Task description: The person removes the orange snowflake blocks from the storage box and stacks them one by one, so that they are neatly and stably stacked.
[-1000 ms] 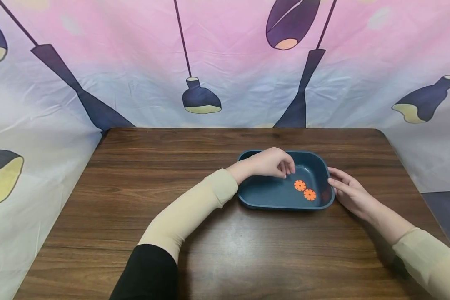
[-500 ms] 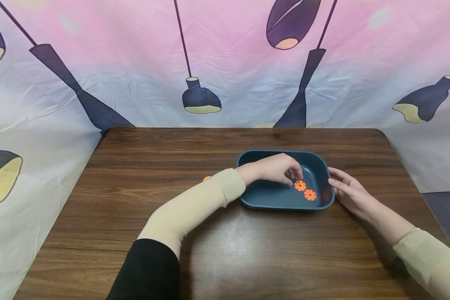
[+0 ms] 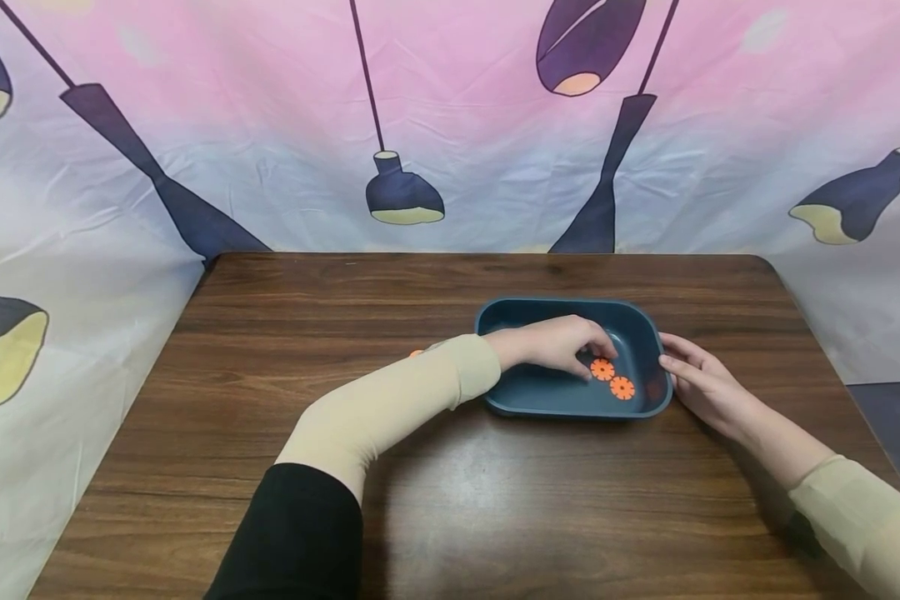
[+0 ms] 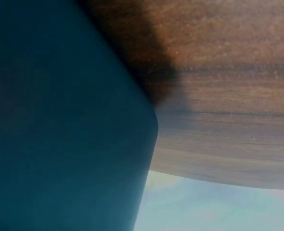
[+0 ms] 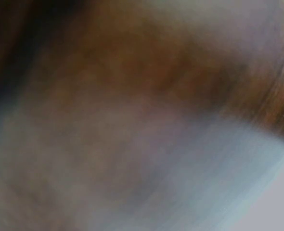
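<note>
A dark blue rectangular bin point(image 3: 555, 410) with rounded corners stands on the wooden table. Two orange notched discs point(image 3: 622, 388) lie near each other on its floor, towards the right end. My left hand point(image 3: 558, 343) reaches down inside the bin, thumb and fingers spread apart, fingertips right at the farther disc point(image 3: 602, 369). Against the bin's right end, my right hand point(image 3: 708, 387) rests with its thumb at the rim and its fingers along the outer wall. The bin's blue wall point(image 4: 60, 120) fills much of the left wrist view. The right wrist view is blurred.
Another orange piece point(image 3: 416, 353) shows just behind my left sleeve, mostly hidden by it. The brown table point(image 3: 307, 317) ends at a straight back edge, with a lamp-patterned cloth point(image 3: 480, 133) hanging behind it.
My left hand has moved right and lower inside the bin, towards the discs, its thumb and fingers spreading. The orange piece behind the sleeve has come into view. My right hand stays put.
</note>
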A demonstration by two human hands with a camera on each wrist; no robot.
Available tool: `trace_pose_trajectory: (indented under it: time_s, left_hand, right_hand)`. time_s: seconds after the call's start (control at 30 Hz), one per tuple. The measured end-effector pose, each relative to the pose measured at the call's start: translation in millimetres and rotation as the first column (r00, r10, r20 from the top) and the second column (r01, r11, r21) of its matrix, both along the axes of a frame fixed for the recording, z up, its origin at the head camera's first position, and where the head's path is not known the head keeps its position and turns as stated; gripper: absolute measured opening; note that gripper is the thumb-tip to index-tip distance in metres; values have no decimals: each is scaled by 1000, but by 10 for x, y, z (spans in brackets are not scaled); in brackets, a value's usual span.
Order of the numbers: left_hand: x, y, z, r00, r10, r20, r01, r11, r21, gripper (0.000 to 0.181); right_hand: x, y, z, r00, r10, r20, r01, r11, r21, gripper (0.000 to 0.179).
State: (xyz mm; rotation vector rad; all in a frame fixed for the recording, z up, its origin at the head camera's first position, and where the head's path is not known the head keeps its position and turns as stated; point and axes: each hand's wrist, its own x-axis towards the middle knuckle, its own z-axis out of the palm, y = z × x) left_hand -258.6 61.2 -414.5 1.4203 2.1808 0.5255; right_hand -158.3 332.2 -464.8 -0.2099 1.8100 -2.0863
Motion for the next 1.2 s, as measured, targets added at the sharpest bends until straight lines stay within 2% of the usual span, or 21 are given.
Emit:
trace_pose_trajectory:
  time_s: [0.23, 0.5, 0.63, 0.9, 1.2]
  left_hand:
    - [-4, 25, -8, 998, -48, -52, 45, 998, -54, 49]
    - [27, 30, -15, 989, -75, -132, 67, 996, -61, 35]
    - [57, 46, -24, 983, -83, -166, 70, 994, -82, 34]
    - [94, 82, -33, 982, -96, -161, 85, 994, -71, 39]
    - [103, 76, -33, 986, -86, -142, 75, 994, -78, 37]
  right_hand:
    - [1, -1, 16, 1000, -6, 4, 6, 1000, 7, 33]
    - [-3, 0, 17, 1000, -4, -4, 4, 1000, 8, 34]
    - [-4, 11, 6, 1000, -4, -5, 4, 1000, -12, 34]
    - [-6, 22, 1, 1000, -11, 7, 12, 1000, -29, 34]
    - [-1, 4, 12, 1000, -12, 7, 12, 1000, 9, 33]
